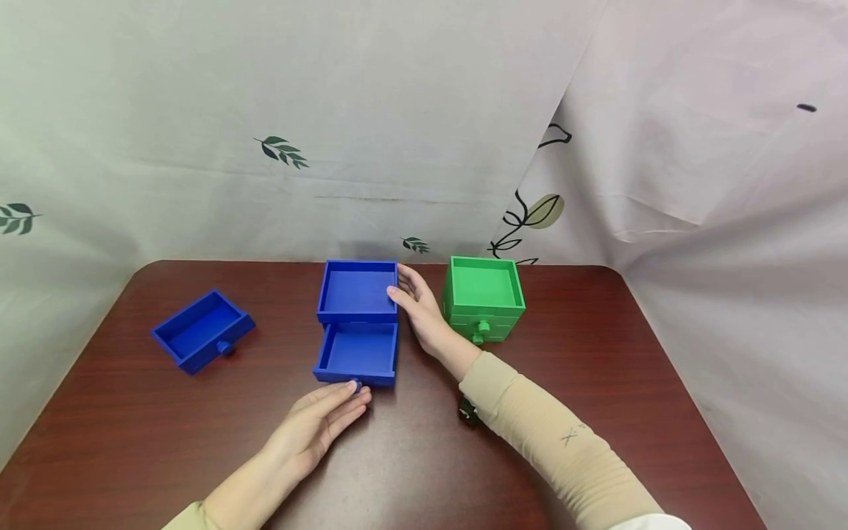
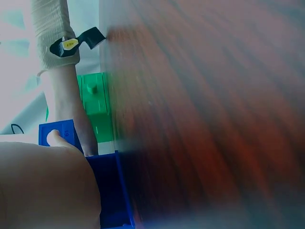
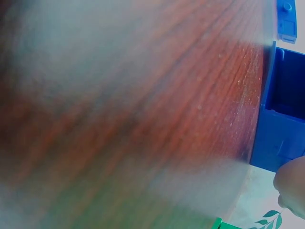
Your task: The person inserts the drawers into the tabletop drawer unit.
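A small blue cabinet point(image 1: 358, 315) stands toward the back of the table, a shallow tray forming its top. Its upper drawer point(image 1: 361, 350) sticks out at the front with nothing inside. My left hand point(image 1: 311, 427) pinches that drawer's small round knob point(image 1: 358, 386). My right hand point(image 1: 422, 313) holds the cabinet's right side, thumb over the top rim and fingers along the wall. Beneath the pulled-out drawer, an open bay point(image 3: 289, 86) shows in the right wrist view. The left wrist view has the left thumb point(image 2: 55, 138) against the drawer front.
A loose blue drawer point(image 1: 199, 327) lies at an angle on the left of the table point(image 1: 119, 427). Just right of the right hand stands a green cabinet point(image 1: 486, 294) with knobbed drawers. A dark strapped device point(image 1: 467, 411) sits at the right wrist. Pale cloth point(image 1: 397, 110) hangs behind.
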Tool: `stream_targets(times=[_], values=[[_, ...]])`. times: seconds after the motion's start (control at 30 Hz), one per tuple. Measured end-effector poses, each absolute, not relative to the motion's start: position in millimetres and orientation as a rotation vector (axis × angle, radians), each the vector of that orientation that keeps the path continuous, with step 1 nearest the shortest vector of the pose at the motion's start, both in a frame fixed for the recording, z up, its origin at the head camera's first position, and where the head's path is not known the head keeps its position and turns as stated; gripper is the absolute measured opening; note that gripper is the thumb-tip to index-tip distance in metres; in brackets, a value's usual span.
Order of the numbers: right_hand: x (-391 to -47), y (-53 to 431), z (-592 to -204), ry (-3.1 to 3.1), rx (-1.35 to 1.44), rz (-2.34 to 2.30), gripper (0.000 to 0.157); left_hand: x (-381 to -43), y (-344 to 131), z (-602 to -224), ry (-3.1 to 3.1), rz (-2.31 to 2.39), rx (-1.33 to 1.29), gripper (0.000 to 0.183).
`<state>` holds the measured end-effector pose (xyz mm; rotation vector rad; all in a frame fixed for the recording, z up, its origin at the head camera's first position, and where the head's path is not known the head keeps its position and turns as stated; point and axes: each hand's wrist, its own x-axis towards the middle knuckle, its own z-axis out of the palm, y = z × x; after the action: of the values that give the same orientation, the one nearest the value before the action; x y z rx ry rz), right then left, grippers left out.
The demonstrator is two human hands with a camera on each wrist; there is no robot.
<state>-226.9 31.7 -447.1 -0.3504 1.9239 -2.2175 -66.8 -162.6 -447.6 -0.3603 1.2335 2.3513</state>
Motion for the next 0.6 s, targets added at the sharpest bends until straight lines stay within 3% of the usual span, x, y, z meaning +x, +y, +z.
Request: stream_targets(times=[0.6], values=[[-227.0, 31.0, -446.9, 1.932, -0.353, -2.213, 0.063, -66.0, -150.8, -445.6, 1.262, 2.379, -0.498, 0.025]])
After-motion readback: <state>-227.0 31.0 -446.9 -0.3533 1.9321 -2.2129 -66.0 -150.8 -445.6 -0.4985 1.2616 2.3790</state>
